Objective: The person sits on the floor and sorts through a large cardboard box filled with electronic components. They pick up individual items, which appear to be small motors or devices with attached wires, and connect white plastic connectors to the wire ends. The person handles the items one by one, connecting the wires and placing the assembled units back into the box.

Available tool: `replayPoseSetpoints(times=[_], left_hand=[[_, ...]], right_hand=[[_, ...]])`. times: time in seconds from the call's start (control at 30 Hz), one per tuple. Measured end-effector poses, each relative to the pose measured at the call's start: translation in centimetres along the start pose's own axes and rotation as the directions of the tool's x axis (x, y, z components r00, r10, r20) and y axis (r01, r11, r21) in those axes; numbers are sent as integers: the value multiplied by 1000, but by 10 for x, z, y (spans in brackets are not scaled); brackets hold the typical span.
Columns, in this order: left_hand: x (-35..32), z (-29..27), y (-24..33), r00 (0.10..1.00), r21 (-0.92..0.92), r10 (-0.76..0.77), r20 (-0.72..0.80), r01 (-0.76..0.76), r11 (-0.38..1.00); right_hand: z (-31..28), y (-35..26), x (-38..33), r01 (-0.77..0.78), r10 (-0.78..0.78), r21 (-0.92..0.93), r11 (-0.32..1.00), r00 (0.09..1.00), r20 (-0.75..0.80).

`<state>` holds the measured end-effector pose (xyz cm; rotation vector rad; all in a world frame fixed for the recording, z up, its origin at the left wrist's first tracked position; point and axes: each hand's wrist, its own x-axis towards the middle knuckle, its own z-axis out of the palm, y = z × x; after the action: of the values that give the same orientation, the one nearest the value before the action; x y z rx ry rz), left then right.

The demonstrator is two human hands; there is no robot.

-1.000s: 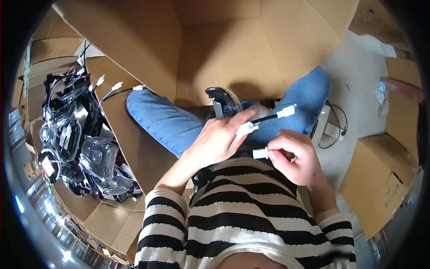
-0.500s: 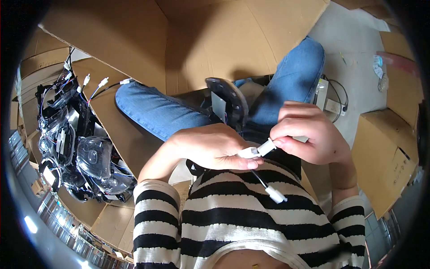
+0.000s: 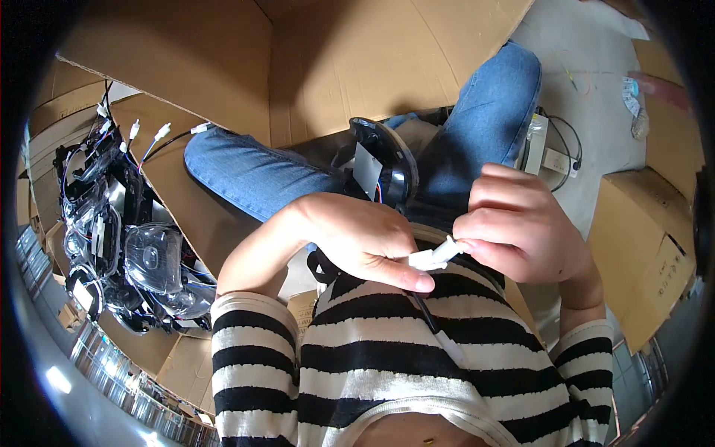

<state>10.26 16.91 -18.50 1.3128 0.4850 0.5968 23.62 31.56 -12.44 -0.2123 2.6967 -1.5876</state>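
In front of my striped shirt, my left hand (image 3: 363, 240) pinches a white wire connector (image 3: 423, 261) between thumb and fingers. My right hand (image 3: 525, 225) grips a second white connector piece (image 3: 447, 252) with thumb and forefinger. The two pieces meet end to end at an angle; whether they are locked together cannot be seen. Below my left thumb hangs a black cable (image 3: 426, 313) with a blurred white plug (image 3: 450, 349) at its end. Just beyond my hands, a black headlight-like lamp unit (image 3: 402, 167) with a grey plate stands between my legs.
A large cardboard box (image 3: 357, 74) opens in front of me. At left, another carton (image 3: 182, 212) borders a pile of clear-lensed headlight units (image 3: 153, 257) with loose wires and white plugs. A white power box (image 3: 533, 145) with black cable lies right, near a closed carton (image 3: 633, 238).
The joined connector pieces have tilted, their right end now higher. The dangling plug has swung and blurred. My right hand has shifted slightly right, and the view has moved a little.
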Motion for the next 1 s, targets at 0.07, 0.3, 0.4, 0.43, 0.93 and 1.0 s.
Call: replayPoseSetpoints(times=[0.07, 0.3, 0.4, 0.43, 0.93, 1.0], left_hand=[[-1, 1, 0, 999, -76, 9, -33, -12, 997], [-1, -16, 0, 1000, -243, 6, 11, -3, 970], [-3, -22, -1, 999, -190, -23, -28, 17, 982], [-5, -25, 4, 999, -165, -34, -35, 28, 986], [-18, 0, -19, 526, -135, 73, -847, -346, 928], [-16, 1, -19, 478, -110, 67, -876, -334, 936]], right_hand=[[1, -3, 0, -12, 9, -105, 994, 999, -34], [12, 9, 1, 93, -125, -171, 981, 974, -190], [9, 13, 4, 68, -91, -147, 987, 983, -158], [6, 14, 5, 24, -53, -150, 988, 981, -188], [-17, -4, -24, -184, 275, 282, 942, 902, -332], [-14, -3, -23, -200, 311, 326, 924, 889, -336]])
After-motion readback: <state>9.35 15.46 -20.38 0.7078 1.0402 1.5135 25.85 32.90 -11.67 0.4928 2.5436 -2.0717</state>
